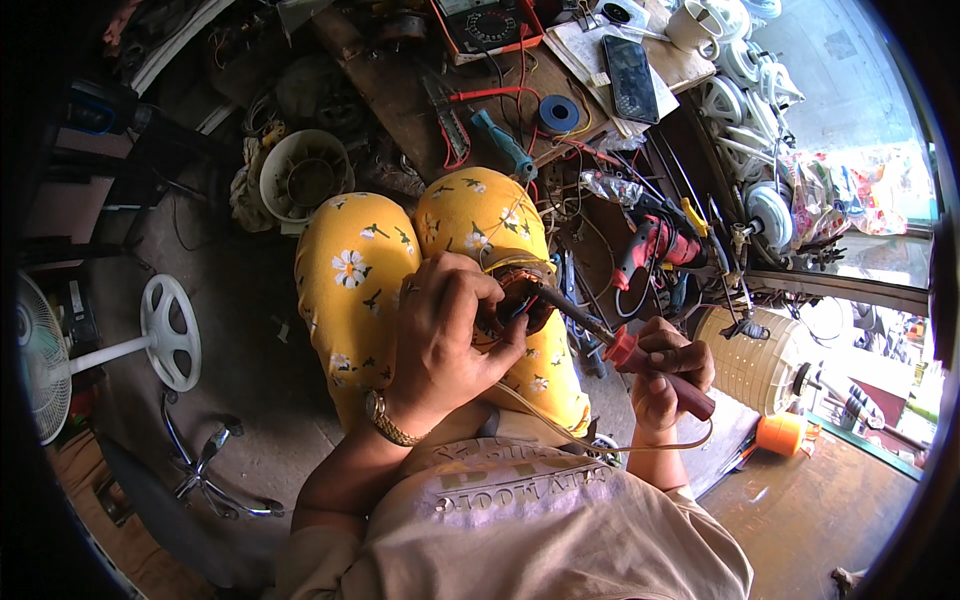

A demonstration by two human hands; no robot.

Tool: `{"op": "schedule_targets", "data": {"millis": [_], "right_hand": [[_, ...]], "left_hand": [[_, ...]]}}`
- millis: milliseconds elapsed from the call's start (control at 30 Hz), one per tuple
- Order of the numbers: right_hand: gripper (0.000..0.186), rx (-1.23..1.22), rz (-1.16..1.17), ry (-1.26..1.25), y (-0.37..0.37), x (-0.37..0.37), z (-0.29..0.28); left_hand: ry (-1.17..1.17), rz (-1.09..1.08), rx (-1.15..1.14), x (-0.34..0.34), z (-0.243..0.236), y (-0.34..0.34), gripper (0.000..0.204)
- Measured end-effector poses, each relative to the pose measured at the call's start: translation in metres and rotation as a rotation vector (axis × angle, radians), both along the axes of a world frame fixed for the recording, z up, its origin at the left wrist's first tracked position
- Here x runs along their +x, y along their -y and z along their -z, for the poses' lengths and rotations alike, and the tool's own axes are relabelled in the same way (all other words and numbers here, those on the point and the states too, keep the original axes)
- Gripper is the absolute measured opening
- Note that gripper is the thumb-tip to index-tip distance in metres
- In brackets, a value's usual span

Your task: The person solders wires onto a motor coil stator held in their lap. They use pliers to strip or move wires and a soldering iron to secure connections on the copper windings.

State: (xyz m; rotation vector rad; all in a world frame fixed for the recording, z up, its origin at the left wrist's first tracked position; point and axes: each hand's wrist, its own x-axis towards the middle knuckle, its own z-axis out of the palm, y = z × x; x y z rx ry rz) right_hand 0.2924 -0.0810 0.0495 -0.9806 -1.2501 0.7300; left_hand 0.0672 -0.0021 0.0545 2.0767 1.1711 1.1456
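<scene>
My left hand, with a gold watch on the wrist, is closed on the left side of a copper-wound motor stator above my lap. Its thumb and fingertips meet at the winding; whether they also pinch a thin wire there is hard to see. A soldering iron with a brown-red handle is gripped in my right hand. The iron's dark tip reaches into the stator, close to the left fingertips. Its pale cord loops below my right hand and across my front. Yellowish wire curves over the stator's far side.
Beyond my knees, a wooden bench holds a multimeter, a blue solder spool, a phone and a mug. A red drill lies among tools at the right. Left are a round plastic housing and fan parts.
</scene>
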Motion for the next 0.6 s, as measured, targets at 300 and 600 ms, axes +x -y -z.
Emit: {"op": "schedule_targets", "data": {"millis": [300,600], "right_hand": [[0.035,-0.032,0.070,-0.019,-0.0003,-0.0065,-0.0020],[0.035,-0.022,0.045,-0.011,-0.0007,-0.0044,-0.0016]], "left_hand": [[-0.011,0.020,0.011,-0.0012,0.0002,-0.0007,0.034],[-0.020,0.014,0.024,-0.0012,-0.0008,-0.0010,0.034]]}}
